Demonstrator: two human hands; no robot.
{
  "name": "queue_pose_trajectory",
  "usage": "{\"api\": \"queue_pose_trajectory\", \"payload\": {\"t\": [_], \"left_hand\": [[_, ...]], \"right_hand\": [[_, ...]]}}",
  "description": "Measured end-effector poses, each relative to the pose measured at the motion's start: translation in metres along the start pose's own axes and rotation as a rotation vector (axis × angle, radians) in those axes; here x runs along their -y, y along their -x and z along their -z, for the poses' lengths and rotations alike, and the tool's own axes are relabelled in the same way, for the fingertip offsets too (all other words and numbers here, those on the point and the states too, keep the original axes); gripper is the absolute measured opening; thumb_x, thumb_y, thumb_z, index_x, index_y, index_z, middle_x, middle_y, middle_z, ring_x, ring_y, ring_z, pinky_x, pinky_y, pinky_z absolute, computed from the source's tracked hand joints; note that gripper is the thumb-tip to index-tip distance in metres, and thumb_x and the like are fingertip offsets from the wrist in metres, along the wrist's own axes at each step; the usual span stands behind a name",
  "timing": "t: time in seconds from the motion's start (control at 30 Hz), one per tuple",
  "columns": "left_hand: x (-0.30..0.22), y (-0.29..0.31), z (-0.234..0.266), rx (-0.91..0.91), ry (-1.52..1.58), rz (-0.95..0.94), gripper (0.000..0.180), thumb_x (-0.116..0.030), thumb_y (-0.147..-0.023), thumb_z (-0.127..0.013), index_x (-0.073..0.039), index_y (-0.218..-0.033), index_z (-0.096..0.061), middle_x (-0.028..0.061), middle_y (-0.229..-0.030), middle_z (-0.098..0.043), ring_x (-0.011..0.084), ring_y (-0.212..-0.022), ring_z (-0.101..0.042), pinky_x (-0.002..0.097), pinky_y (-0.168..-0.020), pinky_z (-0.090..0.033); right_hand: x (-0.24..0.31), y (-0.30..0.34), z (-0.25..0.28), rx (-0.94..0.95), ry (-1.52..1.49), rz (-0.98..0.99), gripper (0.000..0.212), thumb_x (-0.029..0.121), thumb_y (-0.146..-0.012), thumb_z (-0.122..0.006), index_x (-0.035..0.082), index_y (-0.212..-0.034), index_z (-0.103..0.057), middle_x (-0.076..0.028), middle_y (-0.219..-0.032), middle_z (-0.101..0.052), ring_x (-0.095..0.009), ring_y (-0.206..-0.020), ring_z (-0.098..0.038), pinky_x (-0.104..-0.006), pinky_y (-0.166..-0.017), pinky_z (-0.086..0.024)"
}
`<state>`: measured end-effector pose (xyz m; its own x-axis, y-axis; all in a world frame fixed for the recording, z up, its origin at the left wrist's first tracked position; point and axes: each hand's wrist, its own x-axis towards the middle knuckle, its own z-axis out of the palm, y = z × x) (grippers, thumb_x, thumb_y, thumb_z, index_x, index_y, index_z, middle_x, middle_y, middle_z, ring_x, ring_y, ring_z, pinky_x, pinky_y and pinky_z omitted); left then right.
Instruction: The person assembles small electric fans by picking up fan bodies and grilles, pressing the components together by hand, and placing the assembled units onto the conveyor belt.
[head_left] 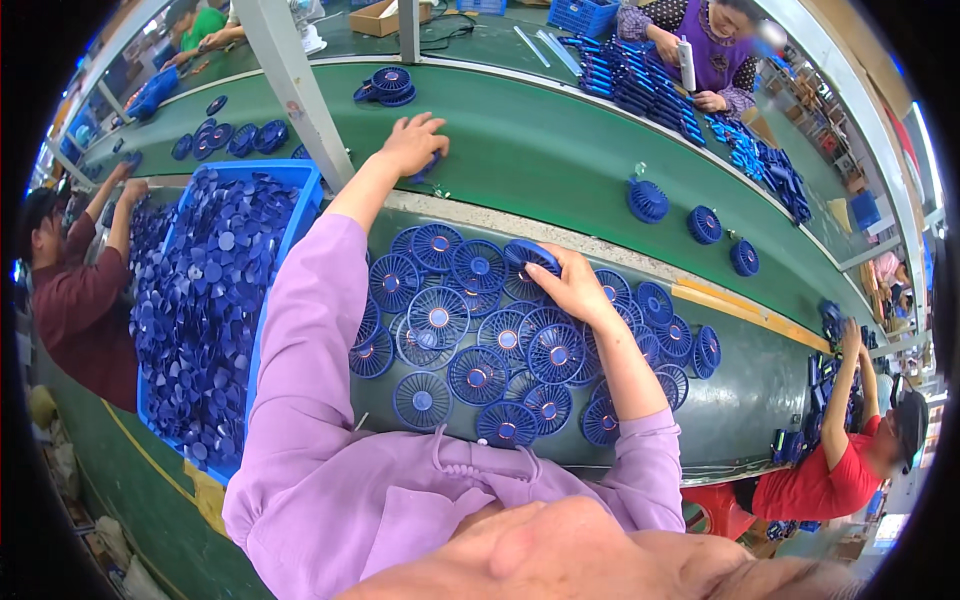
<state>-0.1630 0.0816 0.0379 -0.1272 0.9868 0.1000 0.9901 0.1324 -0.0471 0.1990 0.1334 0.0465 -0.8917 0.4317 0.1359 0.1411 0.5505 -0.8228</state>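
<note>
My left hand [410, 147] reaches over the green conveyor belt, its fingers curved over a dark blue round fan part [428, 168] that is mostly hidden beneath the palm. My right hand [578, 288] pinches a blue round fan grille [530, 252] by its edge, thumb on the near side, just above the others. Under and around it many round blue fan grilles [478, 375] with spoked faces lie overlapping on the dark green table [735, 400]. Some show copper-coloured rings at the centre.
Left of me stands a blue crate [300, 178] heaped with small blue plastic pieces [205, 310]. Fan heads [648, 201] sit along the belt [540, 130]. A metal post [295, 90] rises beside my left arm. Co-workers sit left, right and across, one by piled blue handles [640, 85].
</note>
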Motion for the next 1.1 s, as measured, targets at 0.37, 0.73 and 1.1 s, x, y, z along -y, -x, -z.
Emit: {"api": "queue_pose_trajectory", "payload": {"t": [0.37, 0.73, 1.1], "left_hand": [[-0.064, 0.057, -0.007, -0.373, 1.533, 0.412, 0.053, 0.007, -0.076, -0.050, -0.001, -0.128, -0.042, 0.0110, -0.111, -0.060, 0.0215, -0.084, -0.065, 0.0299, -0.062, -0.057], [-0.151, 0.111, 0.022, -0.375, 2.168, 0.239, 0.048, -0.047, -0.099, -0.041, -0.015, -0.135, -0.043, 0.0037, -0.122, -0.056, 0.0140, -0.106, -0.059, 0.0358, -0.086, -0.051], [-0.145, 0.110, 0.028, -0.277, 2.582, 0.038, 0.047, -0.046, -0.101, -0.031, -0.010, -0.121, -0.054, 0.0072, -0.112, -0.063, 0.0178, -0.100, -0.063, 0.0355, -0.086, -0.054]], "right_hand": [[0.026, -0.039, -0.009, -0.126, -0.629, -0.085, 0.032, 0.014, -0.090, -0.063, 0.001, -0.118, -0.056, -0.007, -0.101, -0.065, -0.015, -0.086, -0.064, -0.0320, -0.066, -0.060], [0.074, -0.054, -0.044, -0.523, 0.391, 0.531, 0.047, 0.008, -0.083, -0.062, 0.008, -0.128, -0.052, -0.019, -0.123, -0.050, -0.035, -0.110, -0.051, -0.0412, -0.093, -0.043], [0.084, -0.048, -0.046, -0.241, 0.512, 0.550, 0.077, 0.040, -0.071, -0.074, 0.013, -0.137, -0.044, -0.017, -0.138, -0.038, -0.038, -0.126, -0.039, -0.0489, -0.102, -0.035]]}}
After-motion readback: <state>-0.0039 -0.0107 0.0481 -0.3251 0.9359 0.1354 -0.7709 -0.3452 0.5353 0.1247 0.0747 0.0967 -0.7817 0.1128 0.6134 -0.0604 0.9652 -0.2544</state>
